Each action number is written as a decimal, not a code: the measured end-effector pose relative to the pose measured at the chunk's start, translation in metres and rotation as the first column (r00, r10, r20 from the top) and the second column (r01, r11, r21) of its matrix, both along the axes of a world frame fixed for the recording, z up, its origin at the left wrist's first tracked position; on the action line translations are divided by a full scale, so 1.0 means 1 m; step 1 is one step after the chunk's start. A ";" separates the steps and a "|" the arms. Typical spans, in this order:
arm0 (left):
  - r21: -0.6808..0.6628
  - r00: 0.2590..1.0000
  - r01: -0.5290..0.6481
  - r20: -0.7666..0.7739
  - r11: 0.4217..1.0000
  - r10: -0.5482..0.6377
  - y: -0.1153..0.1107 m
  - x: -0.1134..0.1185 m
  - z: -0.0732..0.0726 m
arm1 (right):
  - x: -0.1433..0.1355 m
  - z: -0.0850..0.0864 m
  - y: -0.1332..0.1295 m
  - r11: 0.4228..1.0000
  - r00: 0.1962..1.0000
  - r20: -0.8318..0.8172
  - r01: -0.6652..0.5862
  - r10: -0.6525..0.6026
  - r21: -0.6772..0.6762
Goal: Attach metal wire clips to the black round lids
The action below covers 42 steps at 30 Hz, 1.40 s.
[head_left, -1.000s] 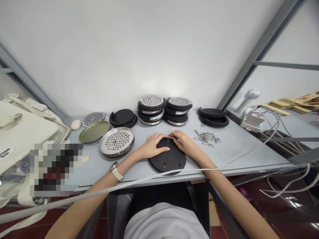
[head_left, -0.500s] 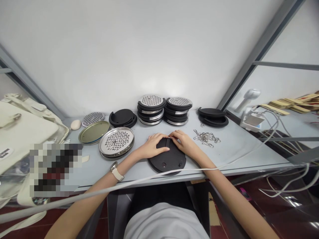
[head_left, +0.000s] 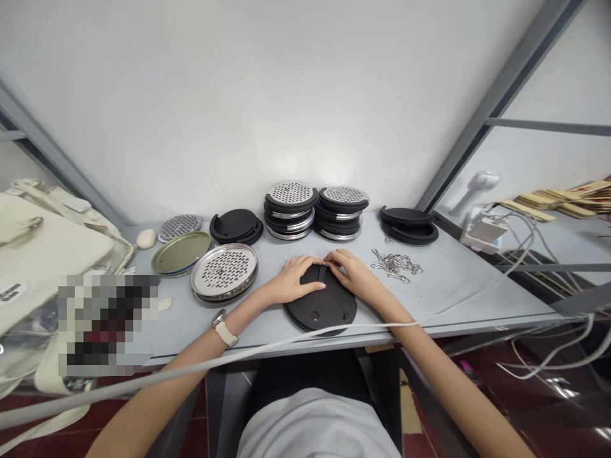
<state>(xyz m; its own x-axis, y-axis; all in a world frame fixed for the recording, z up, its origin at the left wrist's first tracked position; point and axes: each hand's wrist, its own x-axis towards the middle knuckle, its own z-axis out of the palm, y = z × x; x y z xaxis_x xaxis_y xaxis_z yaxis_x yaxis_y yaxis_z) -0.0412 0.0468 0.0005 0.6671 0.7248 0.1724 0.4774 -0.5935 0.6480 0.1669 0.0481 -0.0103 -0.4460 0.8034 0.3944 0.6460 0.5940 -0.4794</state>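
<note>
A black round holder (head_left: 321, 310) lies flat near the table's front edge, with a short groove, a hole and a small peg on its face. My left hand (head_left: 294, 280) grips its left side, thumb across the top and fingers at the far rim. At that same rim, the fingertips of my right hand (head_left: 351, 270) are pinched together beside the left fingertips. A tiny metallic glint shows there, too small to name. To the right lies a pile of metal snap hooks (head_left: 395, 263).
Behind stand two stacks of black holders with perforated metal discs (head_left: 292, 193). More black holders (head_left: 409, 222) sit at the back right. Left are a grater-like disc (head_left: 224, 272) and a gold lid (head_left: 181, 253). A white cable (head_left: 281, 343) crosses in front, over my forearms.
Both hands keep the same hold at the far rim. The whole view has shifted very slightly; nothing else has visibly moved.
</note>
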 end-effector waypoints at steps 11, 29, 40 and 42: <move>0.000 1.000 -0.009 -0.001 1.000 0.009 0.000 0.000 0.000 | 0.000 -0.001 0.001 1.000 1.000 -0.018 -0.001 0.001 -0.011; -0.003 1.000 -0.016 0.003 1.000 0.016 0.001 0.000 -0.003 | 0.003 -0.005 0.005 1.000 1.000 0.030 0.006 -0.006 -0.006; 0.005 1.000 -0.014 -0.019 1.000 0.014 0.000 0.000 -0.001 | 0.001 -0.001 0.003 1.000 0.999 0.036 -0.001 0.001 0.005; 0.004 1.000 -0.015 -0.019 1.000 0.015 0.000 0.000 -0.001 | 0.001 -0.001 0.002 1.000 0.999 0.039 0.000 0.000 0.001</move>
<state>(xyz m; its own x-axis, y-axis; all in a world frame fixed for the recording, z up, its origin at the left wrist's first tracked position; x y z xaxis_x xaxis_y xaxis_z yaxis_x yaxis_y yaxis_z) -0.0409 0.0471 -0.0009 0.6594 0.7340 0.1622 0.4986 -0.5886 0.6363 0.1682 0.0505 -0.0111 -0.4613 0.8032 0.3770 0.6644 0.5943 -0.4532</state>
